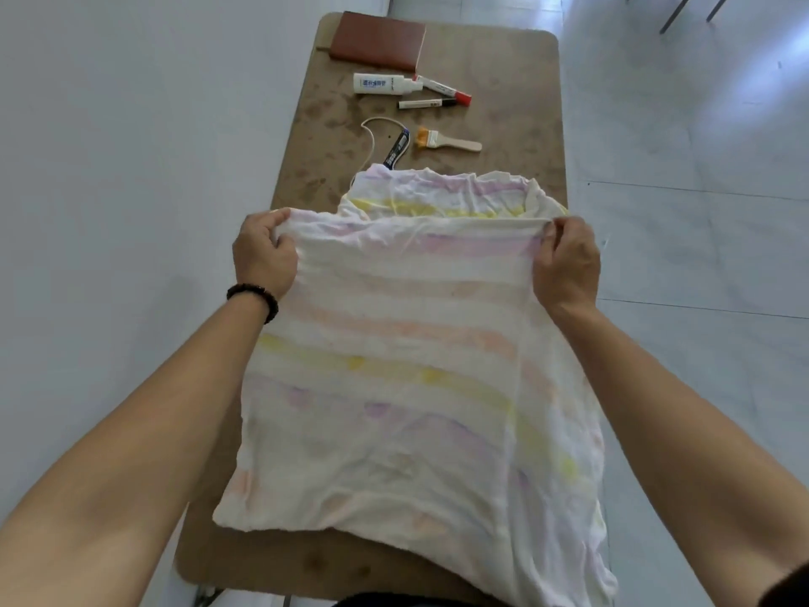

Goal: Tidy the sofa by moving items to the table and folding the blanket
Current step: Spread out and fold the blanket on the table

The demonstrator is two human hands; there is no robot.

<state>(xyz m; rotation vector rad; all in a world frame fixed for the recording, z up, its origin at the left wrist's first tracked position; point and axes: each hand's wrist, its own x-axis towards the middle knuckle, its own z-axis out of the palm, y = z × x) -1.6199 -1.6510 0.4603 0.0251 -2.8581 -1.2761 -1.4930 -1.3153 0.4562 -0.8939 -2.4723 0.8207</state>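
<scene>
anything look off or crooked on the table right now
Yes. The striped blanket lies skewed on the table: its near right part hangs over the front edge. The fold gripped by the left hand and right hand overshoots the layer beneath on the left.

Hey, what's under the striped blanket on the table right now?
The brown table shows beneath the blanket. A beige cord and a dark blue item run under its far edge; whatever else it covers is hidden.

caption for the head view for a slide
Left hand and right hand grip a fold of the blanket on the table, notebook and brush beyond.
</scene>
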